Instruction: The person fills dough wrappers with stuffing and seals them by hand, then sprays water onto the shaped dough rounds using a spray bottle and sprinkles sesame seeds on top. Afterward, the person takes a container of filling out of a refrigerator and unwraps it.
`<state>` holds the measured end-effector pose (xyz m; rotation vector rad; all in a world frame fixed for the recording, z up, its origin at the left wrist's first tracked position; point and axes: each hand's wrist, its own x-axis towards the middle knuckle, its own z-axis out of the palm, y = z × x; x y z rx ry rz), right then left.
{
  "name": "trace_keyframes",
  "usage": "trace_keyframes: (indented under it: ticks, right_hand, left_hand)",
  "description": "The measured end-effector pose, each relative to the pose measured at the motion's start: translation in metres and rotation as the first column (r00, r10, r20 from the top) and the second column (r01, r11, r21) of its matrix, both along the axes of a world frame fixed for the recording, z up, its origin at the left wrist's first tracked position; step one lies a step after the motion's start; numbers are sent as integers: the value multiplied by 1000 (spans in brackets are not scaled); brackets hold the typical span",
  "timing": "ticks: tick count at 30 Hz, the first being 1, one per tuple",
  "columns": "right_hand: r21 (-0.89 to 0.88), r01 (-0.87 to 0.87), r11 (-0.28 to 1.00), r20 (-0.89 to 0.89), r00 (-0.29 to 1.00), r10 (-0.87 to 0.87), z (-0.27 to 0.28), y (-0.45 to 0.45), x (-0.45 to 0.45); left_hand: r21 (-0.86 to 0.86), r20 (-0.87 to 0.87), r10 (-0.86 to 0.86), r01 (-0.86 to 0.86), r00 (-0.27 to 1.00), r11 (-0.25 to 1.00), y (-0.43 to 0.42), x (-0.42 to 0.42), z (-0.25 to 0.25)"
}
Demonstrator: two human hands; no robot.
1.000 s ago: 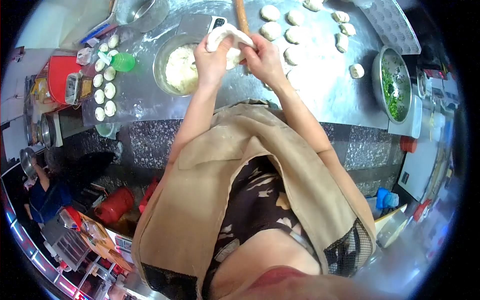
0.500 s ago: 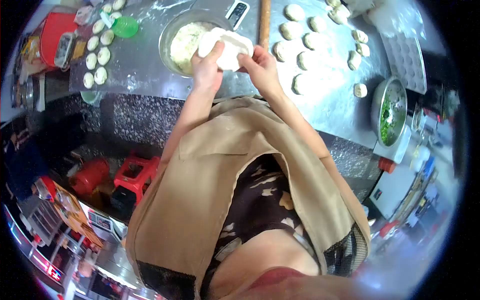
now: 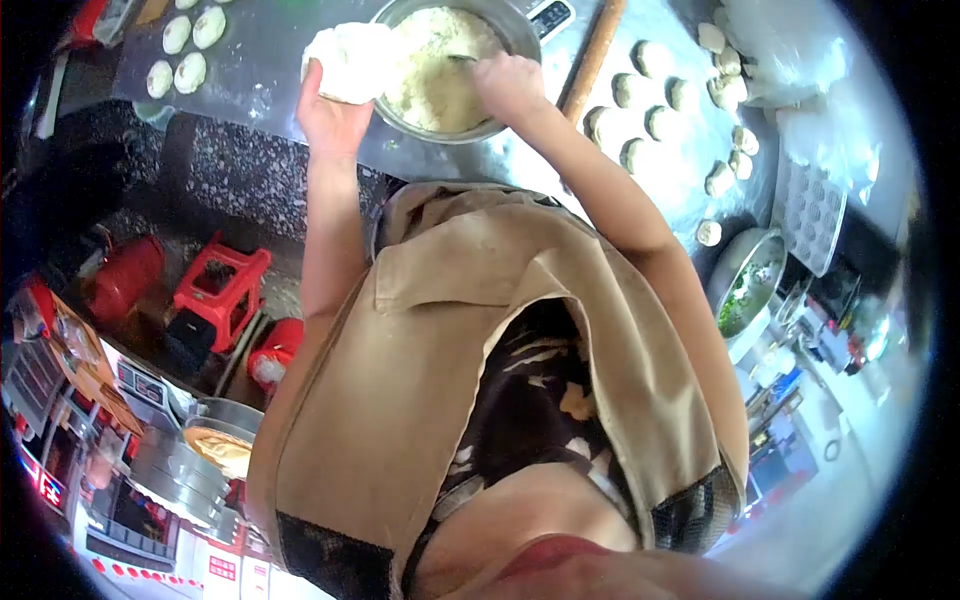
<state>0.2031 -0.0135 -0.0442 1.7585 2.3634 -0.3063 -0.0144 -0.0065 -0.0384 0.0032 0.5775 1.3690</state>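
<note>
A flattened white dough piece (image 3: pixel 350 62) lies across my left hand (image 3: pixel 333 120), which holds it just left of a metal bowl (image 3: pixel 388 122). Pale crumbly filling (image 3: pixel 440 75) fills much of that bowl. Over the bowl's right side, my right hand (image 3: pixel 508 88) is closed on a utensil, of which a short metal part shows at the filling. A digital scale (image 3: pixel 552 17) is at the bowl's upper right. Beyond it a wooden rolling pin (image 3: pixel 594 58) lies slanted on the metal table.
Several dough balls (image 3: pixel 662 124) sit right of the rolling pin, and several filled rounds (image 3: pixel 190 72) at the upper left. A bowl with chopped greens (image 3: pixel 745 285) stands at the right near a dimpled tray (image 3: pixel 810 215). A red stool (image 3: pixel 222 290) is on the floor, left.
The view has shifted. My right hand has let go of the dough and moved to the filling, now gripping a utensil. My left hand has moved left, holding the dough alone.
</note>
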Motion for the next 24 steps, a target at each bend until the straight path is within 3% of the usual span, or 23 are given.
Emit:
trace_keyframes:
  ticks: [2,4,6,7,10,16,20,22,23,24]
  right_hand:
    - [-18,-6,1000,-26,1000,6,5,-3,-7]
    - [-30,20,999,-53,998,-21,7,-8,-14]
    - [-47,-135,990,-118,985,129,9,-12,-26]
    - [-165,-129,978,-112,988,111,18,-11,-31]
    - [-298,-104,949,-103,992,76,25,-10,-40]
    - [-423,-36,905,-164,986,-37,42,-7,-42]
    - [-425,-33,905,-203,977,-60,53,-7,-32]
    - [-400,-82,913,-340,938,-65,33,-3,-17]
    - [-356,-212,910,-359,930,77,33,1,-6]
    - [-347,-208,915,-358,930,76,47,3,0]
  left_hand:
    - [-33,-67,40,-42,997,999,-2,1,2]
    - [12,-6,17,-17,1000,1000,-1,0,-2]
    - [0,-12,4,-4,1000,1000,0,0,0]
    - [-4,-18,-2,2,1000,1000,1,-1,1]
    - [-21,-42,-10,9,999,1000,2,0,2]
    - [28,-42,-15,16,999,999,1,-1,-4]
    - [15,-71,-11,12,997,1000,2,0,-4]
    - [32,-116,-11,14,993,999,2,2,-1]
    - [40,-116,-14,19,993,999,2,3,1]
    - [30,-120,-20,24,993,999,2,5,7]
